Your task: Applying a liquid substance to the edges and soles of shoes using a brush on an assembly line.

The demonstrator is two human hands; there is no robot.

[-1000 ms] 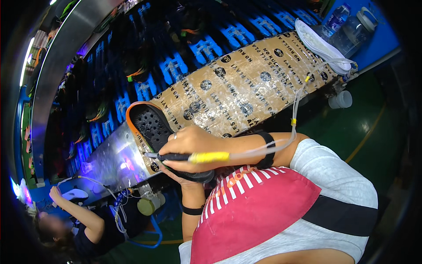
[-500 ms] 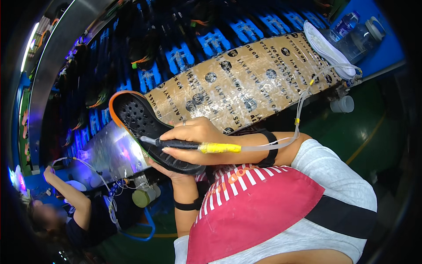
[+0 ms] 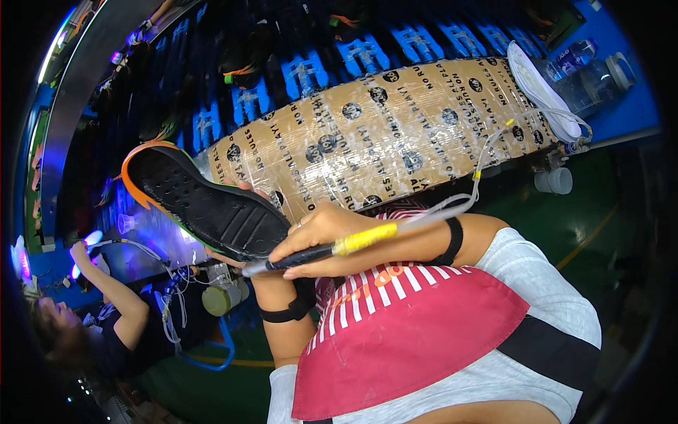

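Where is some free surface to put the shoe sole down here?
The taped cardboard pad is bare from the black sole up to the white insole at its far end. Behind it, the blue racks are crowded; bottles fill the blue corner.

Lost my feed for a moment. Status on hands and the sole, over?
Left hand under black shoe sole, holding it. Right hand gripping pen-like tool, tip at sole's edge. Nothing in the way.

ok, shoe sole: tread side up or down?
Tread side up. The black grooved tread of the shoe sole faces the camera; left hand holds it from beneath, right hand holds a pen-like tool.
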